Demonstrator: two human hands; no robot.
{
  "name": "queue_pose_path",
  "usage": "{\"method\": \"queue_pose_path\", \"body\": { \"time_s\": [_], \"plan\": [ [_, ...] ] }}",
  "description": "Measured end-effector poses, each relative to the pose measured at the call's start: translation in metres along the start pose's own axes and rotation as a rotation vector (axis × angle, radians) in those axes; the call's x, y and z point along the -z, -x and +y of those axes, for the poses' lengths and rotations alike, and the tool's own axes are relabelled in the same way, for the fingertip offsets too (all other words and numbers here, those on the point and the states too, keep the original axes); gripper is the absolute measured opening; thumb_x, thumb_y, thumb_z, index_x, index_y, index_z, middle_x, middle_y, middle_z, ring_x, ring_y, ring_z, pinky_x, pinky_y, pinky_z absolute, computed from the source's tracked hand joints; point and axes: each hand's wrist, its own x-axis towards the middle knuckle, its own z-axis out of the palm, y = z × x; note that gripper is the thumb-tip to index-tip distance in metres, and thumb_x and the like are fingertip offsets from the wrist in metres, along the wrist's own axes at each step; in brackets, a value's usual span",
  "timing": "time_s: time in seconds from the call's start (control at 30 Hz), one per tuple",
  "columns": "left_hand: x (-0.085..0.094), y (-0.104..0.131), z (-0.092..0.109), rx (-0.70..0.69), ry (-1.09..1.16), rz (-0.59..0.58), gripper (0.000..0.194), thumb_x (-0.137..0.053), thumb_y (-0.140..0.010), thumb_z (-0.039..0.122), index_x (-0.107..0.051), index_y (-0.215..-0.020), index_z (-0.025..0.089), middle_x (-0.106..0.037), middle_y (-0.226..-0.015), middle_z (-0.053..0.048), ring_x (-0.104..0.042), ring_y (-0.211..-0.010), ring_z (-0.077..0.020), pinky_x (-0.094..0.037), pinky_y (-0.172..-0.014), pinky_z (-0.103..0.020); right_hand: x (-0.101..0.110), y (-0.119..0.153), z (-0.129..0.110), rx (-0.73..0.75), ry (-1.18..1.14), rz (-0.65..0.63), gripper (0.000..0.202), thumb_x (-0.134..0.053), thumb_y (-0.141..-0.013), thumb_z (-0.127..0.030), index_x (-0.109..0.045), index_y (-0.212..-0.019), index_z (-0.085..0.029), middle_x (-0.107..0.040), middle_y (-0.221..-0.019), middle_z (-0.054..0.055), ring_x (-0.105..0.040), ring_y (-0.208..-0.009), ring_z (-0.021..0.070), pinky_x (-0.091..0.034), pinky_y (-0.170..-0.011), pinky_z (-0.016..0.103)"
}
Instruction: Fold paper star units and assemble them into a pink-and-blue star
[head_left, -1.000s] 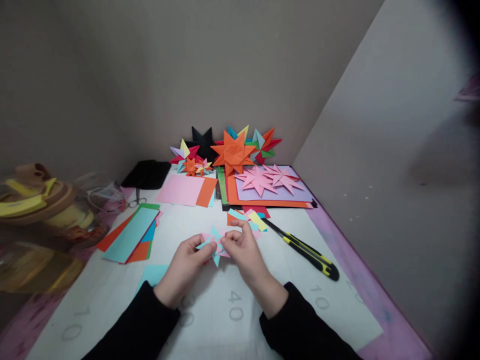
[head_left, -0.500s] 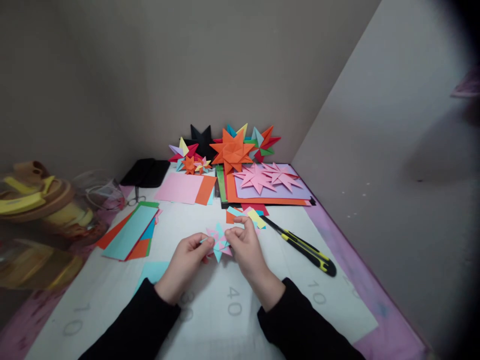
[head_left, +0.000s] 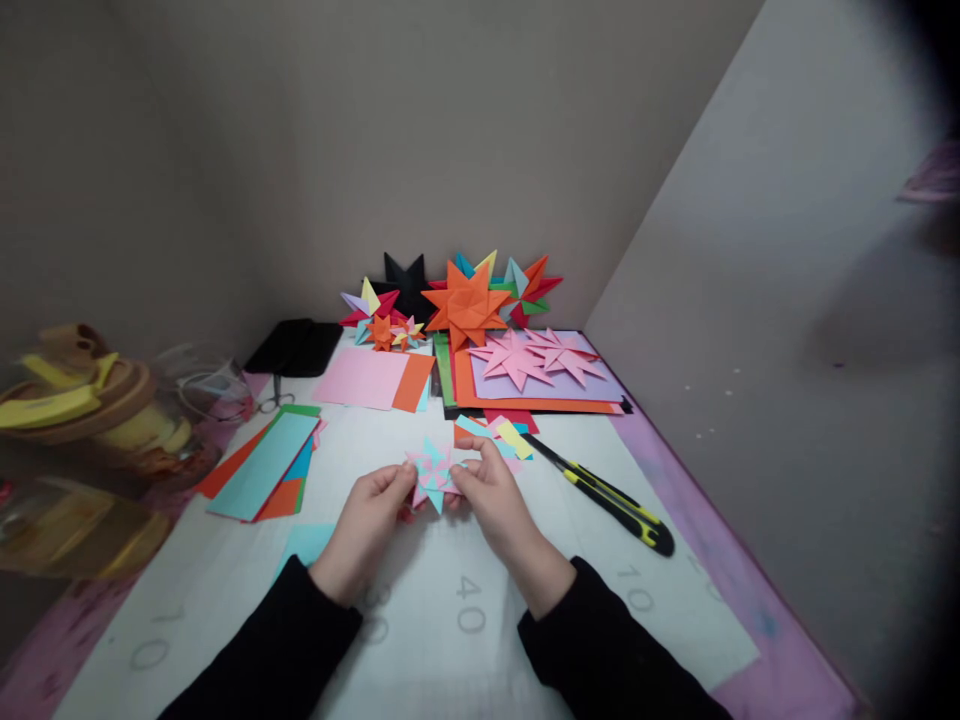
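A small pink and light-blue folded paper star [head_left: 432,474] is held up between both hands, above the white mat [head_left: 420,620]. My left hand [head_left: 375,515] pinches its left points between thumb and fingers. On the other side, my right hand [head_left: 495,500] grips the right edge, its thumb pressed on the front and its index finger raised above. The fingers behind the star are partly hidden. Just beyond my right hand lie small coloured paper pieces [head_left: 514,438]. A yellow and black utility knife [head_left: 607,500] rests to the right.
Paper strips [head_left: 262,470], scissors [head_left: 277,397] and a black case [head_left: 295,347] lie left. Pink paper stars [head_left: 514,360] lie on stacked coloured sheets [head_left: 540,405]. Behind, an orange star [head_left: 466,305] stands among others by the wall. Jars [head_left: 90,410] crowd the left edge.
The star has turned between my fingers and now faces me more flatly. My left thumb has shifted toward its left edge. The whole view has moved slightly.
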Motion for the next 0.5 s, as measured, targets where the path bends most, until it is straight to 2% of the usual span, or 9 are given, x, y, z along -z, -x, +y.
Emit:
{"method": "queue_pose_path", "body": {
  "time_s": [0.1, 0.23, 0.4, 0.5],
  "plan": [
    [0.002, 0.000, 0.001, -0.018, -0.059, 0.040, 0.043, -0.052, -0.081, 0.050, -0.052, -0.055, 0.015, -0.043, -0.049, 0.004, -0.036, -0.048, -0.0092, -0.028, -0.049, -0.021, 0.005, -0.003, 0.002, 0.014, -0.011, 0.023, 0.026, -0.057, -0.075, -0.029, -0.045, -0.095, -0.019, -0.057, -0.052, -0.006, -0.052, -0.044, 0.0099, -0.037, -0.045, 0.019],
    [0.008, -0.003, -0.001, -0.061, -0.093, 0.092, 0.037, -0.060, -0.076, 0.047, -0.048, -0.058, 0.017, -0.044, -0.052, 0.005, -0.036, -0.049, -0.0089, -0.028, -0.048, -0.020, 0.007, -0.005, 0.001, 0.025, -0.039, 0.060, 0.013, -0.061, -0.070, -0.025, -0.052, -0.074, -0.017, -0.052, -0.050, -0.006, -0.044, -0.042, 0.0064, -0.031, -0.043, 0.017],
    [0.010, -0.004, -0.001, -0.083, -0.132, 0.090, 0.033, -0.058, -0.077, 0.043, -0.052, -0.058, 0.016, -0.047, -0.054, 0.004, -0.037, -0.049, -0.0091, -0.027, -0.048, -0.020, 0.008, -0.005, -0.005, 0.007, -0.058, 0.079, 0.018, -0.065, -0.067, -0.030, -0.056, -0.072, -0.016, -0.057, -0.054, -0.003, -0.044, -0.044, 0.0070, -0.031, -0.042, 0.018],
    [0.010, -0.003, -0.001, -0.092, -0.139, 0.093, 0.036, -0.055, -0.080, 0.043, -0.053, -0.056, 0.016, -0.045, -0.051, 0.004, -0.037, -0.048, -0.0092, -0.027, -0.048, -0.020, 0.009, -0.004, -0.007, -0.020, -0.050, 0.077, 0.021, -0.066, -0.067, -0.033, -0.054, -0.067, -0.016, -0.054, -0.051, -0.004, -0.041, -0.041, 0.0062, -0.028, -0.041, 0.018]
  ]
}}
